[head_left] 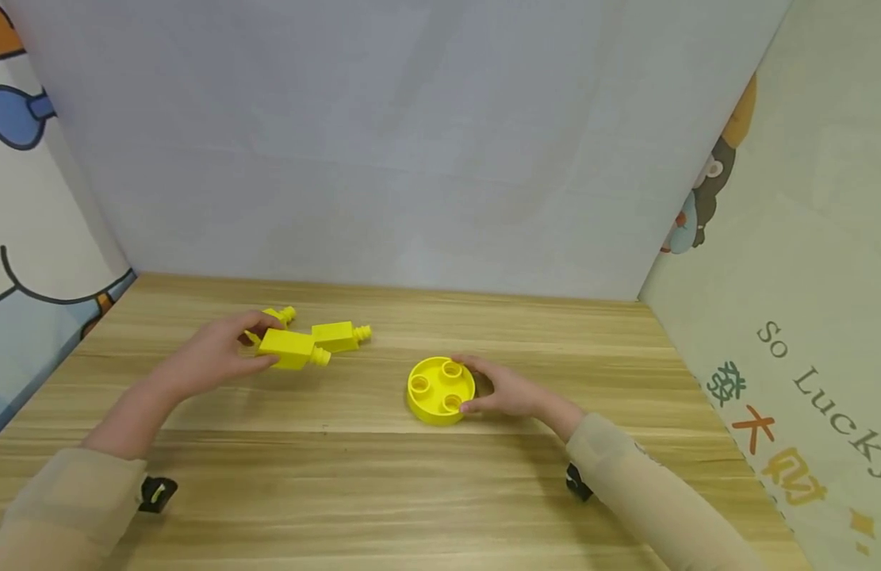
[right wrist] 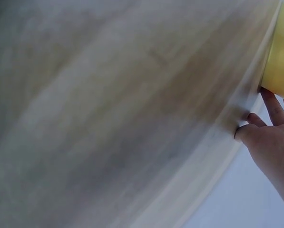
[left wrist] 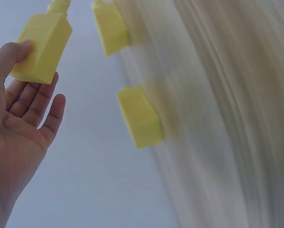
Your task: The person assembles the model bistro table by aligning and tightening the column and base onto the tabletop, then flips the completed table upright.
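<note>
In the head view, my left hand (head_left: 215, 353) pinches a yellow rectangular block with a screw-threaded end (head_left: 289, 349) between thumb and fingers, its thread pointing right. The left wrist view shows this held block (left wrist: 42, 45) above the open palm, the lower fingers loose. Two similar threaded blocks lie close by: one (head_left: 335, 336) just behind it, another (head_left: 286, 316) partly hidden by the left hand. At the middle, my right hand (head_left: 507, 392) grips the right rim of a round yellow base with three ringed sockets (head_left: 440, 388), sockets facing up. Only its side (right wrist: 279, 57) shows in the right wrist view.
The pieces are on a wood-grain tabletop (head_left: 383, 492). A pale cloth wall (head_left: 383, 143) rises behind it, with printed panels at the left (head_left: 47, 190) and right (head_left: 804, 262). Black wrist-camera parts (head_left: 157, 493) hang under the sleeves.
</note>
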`<state>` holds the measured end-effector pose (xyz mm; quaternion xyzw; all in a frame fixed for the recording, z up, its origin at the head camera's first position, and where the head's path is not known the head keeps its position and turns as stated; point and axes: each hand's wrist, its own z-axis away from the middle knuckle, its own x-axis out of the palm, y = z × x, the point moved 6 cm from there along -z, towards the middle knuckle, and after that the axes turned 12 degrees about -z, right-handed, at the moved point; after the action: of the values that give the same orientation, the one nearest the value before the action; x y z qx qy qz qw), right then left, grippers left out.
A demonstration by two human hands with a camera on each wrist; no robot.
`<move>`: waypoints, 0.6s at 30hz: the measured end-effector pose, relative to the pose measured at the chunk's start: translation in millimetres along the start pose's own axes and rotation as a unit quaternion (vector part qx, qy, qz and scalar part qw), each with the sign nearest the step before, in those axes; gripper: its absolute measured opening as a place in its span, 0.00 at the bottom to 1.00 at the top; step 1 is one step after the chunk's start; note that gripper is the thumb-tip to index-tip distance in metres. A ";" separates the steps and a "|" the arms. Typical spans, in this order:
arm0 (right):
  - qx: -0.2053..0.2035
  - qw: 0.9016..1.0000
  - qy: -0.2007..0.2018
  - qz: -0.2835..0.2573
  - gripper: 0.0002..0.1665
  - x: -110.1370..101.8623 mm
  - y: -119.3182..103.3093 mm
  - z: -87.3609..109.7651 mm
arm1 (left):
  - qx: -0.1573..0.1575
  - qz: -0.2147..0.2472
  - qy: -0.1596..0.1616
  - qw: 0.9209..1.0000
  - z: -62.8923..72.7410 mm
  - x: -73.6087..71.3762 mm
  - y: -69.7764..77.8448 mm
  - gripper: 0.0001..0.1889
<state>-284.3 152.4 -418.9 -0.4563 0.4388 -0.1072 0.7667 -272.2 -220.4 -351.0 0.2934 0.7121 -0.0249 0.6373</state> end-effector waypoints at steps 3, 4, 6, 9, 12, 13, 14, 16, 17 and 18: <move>0.002 1.000 0.001 0.008 0.49 0.0 0.5 -0.5 | 0.008 0.000 0.012 1.000 -3.9 -4.2 11.5 0.21; 0.003 1.000 0.002 0.011 0.49 -0.3 1.6 -1.2 | 0.010 -0.002 0.016 1.000 -5.2 -5.4 15.3 0.21; 0.003 1.000 0.001 0.015 0.49 -0.2 3.7 -2.9 | 0.016 -0.007 0.024 1.000 -7.5 -7.4 23.2 0.21; 0.003 1.000 0.001 0.017 0.49 -0.2 6.1 -4.5 | 0.025 -0.012 0.034 0.999 -10.1 -10.1 34.9 0.22; -0.004 1.000 0.001 0.016 0.49 -0.1 5.7 -4.9 | 0.036 -0.011 0.045 0.998 -13.0 -12.3 46.1 0.22; -0.007 1.000 0.002 0.017 0.49 -0.1 5.6 -4.8 | 0.039 -0.009 0.049 0.998 -14.1 -12.8 49.4 0.22; -0.008 1.000 0.003 0.016 0.49 -0.1 5.7 -4.9 | 0.045 -0.008 0.053 0.998 -15.0 -13.5 52.9 0.22; -0.011 1.000 0.002 0.016 0.49 0.3 7.0 -5.5 | 0.059 -0.012 0.066 0.996 -17.3 -14.3 59.6 0.21; -0.012 1.000 0.002 0.016 0.49 0.6 7.9 -5.9 | 0.068 -0.014 0.074 0.995 -18.6 -14.6 63.0 0.21; -0.011 1.000 0.001 0.014 0.49 0.8 9.1 -6.4 | 0.076 -0.018 0.082 0.994 -19.7 -15.1 66.4 0.21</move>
<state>-290.9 153.2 -427.8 -0.4581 0.4476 -0.0920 0.7625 -259.7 -163.3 -310.9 0.3295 0.7629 -0.0664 0.5523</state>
